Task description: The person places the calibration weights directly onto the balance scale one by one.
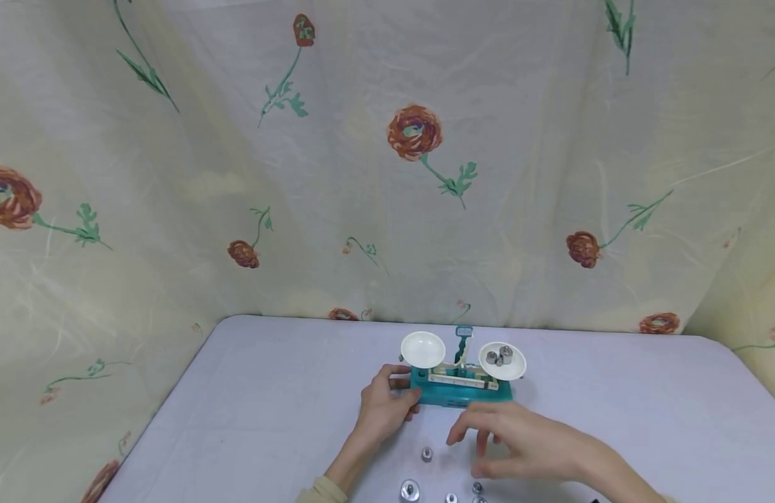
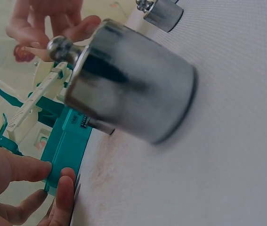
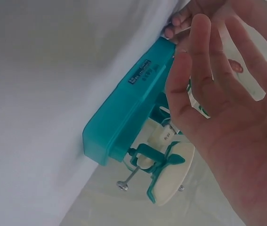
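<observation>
A teal balance scale with two white pans stands on the table. Its left pan holds nothing, while several small metal weights sit in the right pan. My left hand grips the left end of the teal base, thumb at the front corner. In front of the scale's right half, my right hand hovers with loosely bent, spread fingers and nothing in them. Below it lies a small metal weight. A cylindrical knobbed weight looms large in the left wrist view.
More knobbed weights stand near the table's front: one between the hands, a larger one and a small one at the frame's lower edge. A flower-patterned curtain hangs behind the pale table.
</observation>
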{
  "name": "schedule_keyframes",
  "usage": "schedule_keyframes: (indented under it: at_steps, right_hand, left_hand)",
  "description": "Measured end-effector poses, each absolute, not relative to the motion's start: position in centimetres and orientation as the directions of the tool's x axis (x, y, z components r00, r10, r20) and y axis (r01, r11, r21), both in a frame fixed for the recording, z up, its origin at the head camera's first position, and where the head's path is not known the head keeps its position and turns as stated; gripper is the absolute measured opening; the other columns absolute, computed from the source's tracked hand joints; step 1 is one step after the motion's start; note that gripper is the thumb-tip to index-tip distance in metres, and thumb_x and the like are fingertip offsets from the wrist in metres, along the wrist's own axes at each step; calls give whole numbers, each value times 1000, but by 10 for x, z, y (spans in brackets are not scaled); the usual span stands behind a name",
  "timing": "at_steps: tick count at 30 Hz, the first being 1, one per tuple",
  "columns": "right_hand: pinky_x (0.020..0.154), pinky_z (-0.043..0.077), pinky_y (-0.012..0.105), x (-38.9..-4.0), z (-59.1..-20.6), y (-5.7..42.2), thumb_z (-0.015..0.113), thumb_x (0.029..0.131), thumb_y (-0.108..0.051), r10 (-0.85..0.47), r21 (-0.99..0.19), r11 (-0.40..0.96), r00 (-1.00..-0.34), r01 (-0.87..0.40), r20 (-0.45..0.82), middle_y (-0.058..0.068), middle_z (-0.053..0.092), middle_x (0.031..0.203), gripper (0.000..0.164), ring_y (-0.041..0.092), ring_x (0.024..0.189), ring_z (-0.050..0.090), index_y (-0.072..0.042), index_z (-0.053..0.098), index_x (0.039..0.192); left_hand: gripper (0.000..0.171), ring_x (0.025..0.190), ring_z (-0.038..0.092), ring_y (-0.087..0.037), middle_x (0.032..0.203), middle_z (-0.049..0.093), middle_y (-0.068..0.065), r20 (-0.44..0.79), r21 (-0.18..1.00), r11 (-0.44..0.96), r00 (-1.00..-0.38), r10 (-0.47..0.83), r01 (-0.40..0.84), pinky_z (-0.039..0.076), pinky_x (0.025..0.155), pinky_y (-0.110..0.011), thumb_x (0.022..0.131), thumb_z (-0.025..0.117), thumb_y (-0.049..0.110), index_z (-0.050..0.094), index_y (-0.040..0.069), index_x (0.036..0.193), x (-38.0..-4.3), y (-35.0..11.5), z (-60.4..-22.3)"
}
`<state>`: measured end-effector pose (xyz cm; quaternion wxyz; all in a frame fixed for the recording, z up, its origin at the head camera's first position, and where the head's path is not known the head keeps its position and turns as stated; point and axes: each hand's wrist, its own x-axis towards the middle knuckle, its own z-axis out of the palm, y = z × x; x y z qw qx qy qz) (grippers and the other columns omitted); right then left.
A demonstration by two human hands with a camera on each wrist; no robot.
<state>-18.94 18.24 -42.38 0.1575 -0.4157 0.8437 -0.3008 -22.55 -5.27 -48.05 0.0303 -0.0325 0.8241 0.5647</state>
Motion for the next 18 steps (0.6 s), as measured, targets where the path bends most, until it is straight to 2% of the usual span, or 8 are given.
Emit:
schedule_keyframes:
  at_steps: [7, 18]
  right_hand:
    - [74, 55, 20, -191, -432, 182, 75, 91, -31, -836, -640, 404, -547, -654, 32, -9, 71, 116, 33, -5, 90, 64, -28, 64, 122]
    - [75, 56, 18, -189, -437, 178, 75, 91, -27, -839, -738, 426, -533, -524, -106, -15, 71, 110, 30, -4, 89, 63, -30, 67, 120]
  left_hand:
    - [42, 64, 64, -9, 114, 69, -15, -86, 928, 362, -996, -25, -89, 56, 57, -22, 93, 70, 14, 56, 9, 133, -225, -53, -481]
    - [43, 65, 64, -9, 114, 70, -15, -84, 927, 365, -996, -23, -87, 57, 57, -23, 93, 70, 13, 56, 9, 134, -225, -52, -480]
